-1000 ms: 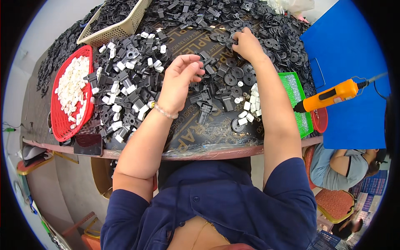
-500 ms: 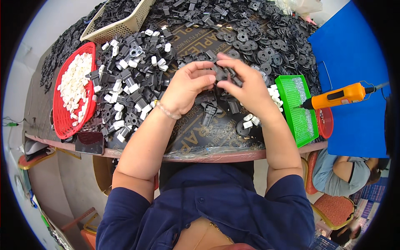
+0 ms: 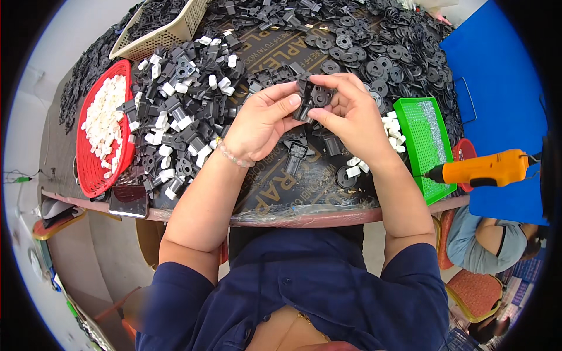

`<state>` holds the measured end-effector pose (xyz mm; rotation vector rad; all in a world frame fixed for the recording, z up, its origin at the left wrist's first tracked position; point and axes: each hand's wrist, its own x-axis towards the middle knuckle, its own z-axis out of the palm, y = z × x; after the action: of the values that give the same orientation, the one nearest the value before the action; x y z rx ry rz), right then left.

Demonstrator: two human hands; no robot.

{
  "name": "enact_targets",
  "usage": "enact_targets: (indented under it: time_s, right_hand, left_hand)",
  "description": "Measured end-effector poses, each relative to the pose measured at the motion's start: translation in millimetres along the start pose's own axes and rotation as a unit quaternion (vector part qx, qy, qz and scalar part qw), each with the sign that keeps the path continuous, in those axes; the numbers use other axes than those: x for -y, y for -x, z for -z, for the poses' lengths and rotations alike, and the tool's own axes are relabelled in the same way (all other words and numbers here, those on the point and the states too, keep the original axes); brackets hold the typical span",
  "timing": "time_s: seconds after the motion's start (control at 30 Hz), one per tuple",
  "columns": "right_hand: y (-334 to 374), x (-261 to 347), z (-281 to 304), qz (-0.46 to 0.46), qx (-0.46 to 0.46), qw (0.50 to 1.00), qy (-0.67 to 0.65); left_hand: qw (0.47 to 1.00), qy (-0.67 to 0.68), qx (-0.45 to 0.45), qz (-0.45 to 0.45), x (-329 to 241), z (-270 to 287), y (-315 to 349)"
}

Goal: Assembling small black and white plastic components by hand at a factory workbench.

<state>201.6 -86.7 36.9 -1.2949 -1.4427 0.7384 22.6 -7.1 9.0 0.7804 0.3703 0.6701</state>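
Observation:
Between my two hands, above the middle of the table, is a black plastic part [image 3: 319, 95] with round holes in its face. My left hand [image 3: 264, 120] pinches its left side with thumb and fingers; a beaded bracelet is on that wrist. My right hand [image 3: 350, 108] grips the right side, thumb below and fingers over the top. Whether it is one piece or two fitted together I cannot tell. Just below my hands lie more black plastic parts [image 3: 297, 157]. Small white plastic pieces [image 3: 353, 171] and a black disc [image 3: 345, 177] are near my right forearm.
To the left are a red basket [image 3: 84, 169] of white pieces, a heap of black parts with white ends [image 3: 175, 126] and a phone [image 3: 129, 200]. Black discs [image 3: 380, 67] pile up at far right. A green tray [image 3: 414, 134] of screws sits beside a hanging orange electric screwdriver [image 3: 489, 168].
The black part, blurred before, has turned so its holed face shows. My fingers have closed in around it. The orange screwdriver hangs lower in the picture.

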Motion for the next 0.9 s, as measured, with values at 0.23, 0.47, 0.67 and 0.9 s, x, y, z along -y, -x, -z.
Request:
enact_targets:
  time_s: [0.23, 0.47, 0.67, 0.9]
  right_hand:
    - [-3.3, 2.4, 1.5, 0.087, -0.055, 0.993, 0.049]
    - [-3.8, 0.7, 6.1, 0.162, -0.04, 0.972, 0.165]
    - [-6.9, -1.3, 16.8, 0.123, -0.023, 0.982, 0.141]
    - [-9.0, -4.1, 33.5, -0.023, 0.069, 0.997, 0.042]
  left_hand:
    - [0.998, 0.039, -0.033, -0.029, 2.3, 0.7, -0.1]
    - [0.999, 0.051, 0.017, 0.006, 4.0, 2.8, 2.7]
    - [0.997, -0.062, -0.002, -0.047, 7.0, -14.5, 6.9]
    - [0.907, -0.408, -0.023, -0.1, 11.5, -12.0, 7.5]
